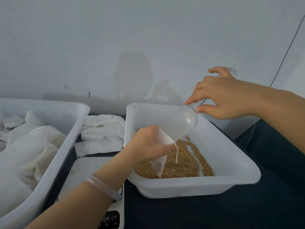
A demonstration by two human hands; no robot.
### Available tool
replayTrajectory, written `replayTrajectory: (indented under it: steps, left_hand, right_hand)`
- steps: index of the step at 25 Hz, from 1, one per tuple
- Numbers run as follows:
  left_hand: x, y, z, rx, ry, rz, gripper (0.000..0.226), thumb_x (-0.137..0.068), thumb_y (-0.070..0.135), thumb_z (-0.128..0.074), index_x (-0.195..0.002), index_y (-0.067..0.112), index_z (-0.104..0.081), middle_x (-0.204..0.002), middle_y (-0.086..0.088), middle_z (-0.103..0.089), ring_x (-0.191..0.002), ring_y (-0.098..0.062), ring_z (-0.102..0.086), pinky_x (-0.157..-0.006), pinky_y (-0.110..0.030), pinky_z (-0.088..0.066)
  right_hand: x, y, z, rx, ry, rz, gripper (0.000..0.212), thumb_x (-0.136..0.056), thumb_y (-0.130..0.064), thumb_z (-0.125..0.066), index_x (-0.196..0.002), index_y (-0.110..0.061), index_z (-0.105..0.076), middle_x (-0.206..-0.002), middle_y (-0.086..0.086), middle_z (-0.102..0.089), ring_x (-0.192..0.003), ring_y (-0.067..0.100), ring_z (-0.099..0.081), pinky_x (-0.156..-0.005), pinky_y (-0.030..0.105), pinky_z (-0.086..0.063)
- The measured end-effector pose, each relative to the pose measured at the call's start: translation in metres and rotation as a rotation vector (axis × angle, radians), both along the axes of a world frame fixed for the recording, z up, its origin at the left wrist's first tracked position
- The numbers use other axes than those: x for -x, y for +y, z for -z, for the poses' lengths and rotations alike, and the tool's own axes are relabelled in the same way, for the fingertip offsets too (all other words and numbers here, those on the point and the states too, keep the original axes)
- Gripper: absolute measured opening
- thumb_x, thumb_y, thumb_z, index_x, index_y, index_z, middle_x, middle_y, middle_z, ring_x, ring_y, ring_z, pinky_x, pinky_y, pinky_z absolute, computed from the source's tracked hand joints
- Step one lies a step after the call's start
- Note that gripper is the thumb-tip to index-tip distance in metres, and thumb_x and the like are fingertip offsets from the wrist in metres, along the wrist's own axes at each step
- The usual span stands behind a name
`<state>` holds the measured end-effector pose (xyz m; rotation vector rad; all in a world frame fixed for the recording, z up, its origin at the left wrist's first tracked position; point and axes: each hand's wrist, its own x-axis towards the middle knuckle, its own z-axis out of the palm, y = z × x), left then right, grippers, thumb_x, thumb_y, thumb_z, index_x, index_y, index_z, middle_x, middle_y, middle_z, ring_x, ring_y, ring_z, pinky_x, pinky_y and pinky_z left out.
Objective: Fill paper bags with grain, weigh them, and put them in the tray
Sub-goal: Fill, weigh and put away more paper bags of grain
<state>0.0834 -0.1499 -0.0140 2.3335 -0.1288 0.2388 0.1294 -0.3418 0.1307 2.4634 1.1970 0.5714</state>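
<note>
Grain (186,161) lies in a thin, patchy layer at the near end of the white tray on the right (198,184), and the head view shows filling under way above it. The left hand (148,144) is curled around the mouth of a small white paper bag (159,164) and holds it over the grain, its lower corner hanging down to the layer and its drawstring (176,154) dangling beside it. The right hand (226,96) pinches the handle of a clear plastic scoop (183,123) between thumb and fingers, with the scoop tipped so its lip meets the bag's opening. I see no grain inside the scoop, and the bag's lower part looks flat and limp, so I judge this bag barely filled, though its inside is hidden. On the left, a second white tray (77,113) already holds a heap of filled bags (33,146), which suggests many rounds are done. Between the two trays a stack of empty bags (102,131) lies on the dark desk (214,212), so more remain to fill. The scale (85,164) sits under the left forearm with nothing on its platform. For this bag, topping up, weighing and placing in the left tray are all still to come.
</note>
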Motion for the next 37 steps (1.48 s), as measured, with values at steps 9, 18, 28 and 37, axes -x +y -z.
replayTrajectory:
  steps: [9,18,28,37]
  left_hand:
    - [0.006,0.003,-0.002,0.1,-0.147,-0.068,0.038,-0.077,0.058,-0.061,-0.082,0.023,-0.047,-0.079,0.007,-0.058,-0.067,-0.006,-0.055,-0.049,-0.02,-0.039]
    - [0.014,0.016,0.001,0.035,-0.17,-0.12,0.035,-0.076,0.055,-0.062,-0.078,0.027,-0.04,-0.078,0.009,-0.056,-0.064,-0.003,-0.051,-0.048,-0.018,-0.032]
    - [0.015,0.016,0.0,0.132,-0.137,-0.13,0.034,-0.077,0.051,-0.063,-0.074,0.027,-0.04,-0.072,0.01,-0.051,-0.057,0.005,-0.052,-0.044,-0.006,-0.034]
    - [0.015,0.018,0.003,0.117,-0.105,-0.091,0.034,-0.074,0.052,-0.066,-0.077,0.027,-0.044,-0.076,0.01,-0.057,-0.064,-0.002,-0.053,-0.05,-0.018,-0.033]
  right_hand:
    - [-0.019,-0.031,-0.002,-0.284,0.182,0.033,0.028,-0.077,-0.044,-0.059,-0.102,-0.055,-0.052,-0.097,-0.03,-0.054,-0.098,-0.001,-0.05,-0.11,0.033,-0.012]
    - [-0.018,-0.036,0.146,-0.285,0.368,0.346,0.033,-0.086,-0.039,-0.06,-0.118,-0.044,-0.055,-0.12,-0.022,-0.056,-0.115,0.01,-0.047,-0.109,0.039,-0.027]
    - [-0.015,-0.03,0.152,-0.434,0.792,0.261,0.033,-0.078,-0.029,-0.073,-0.096,-0.049,-0.055,-0.097,-0.031,-0.053,-0.097,-0.011,-0.05,-0.088,0.014,-0.04]
    - [-0.013,-0.03,0.145,-0.482,0.825,0.27,0.033,-0.077,-0.025,-0.074,-0.097,-0.044,-0.056,-0.098,-0.026,-0.058,-0.097,-0.007,-0.054,-0.091,0.019,-0.041]
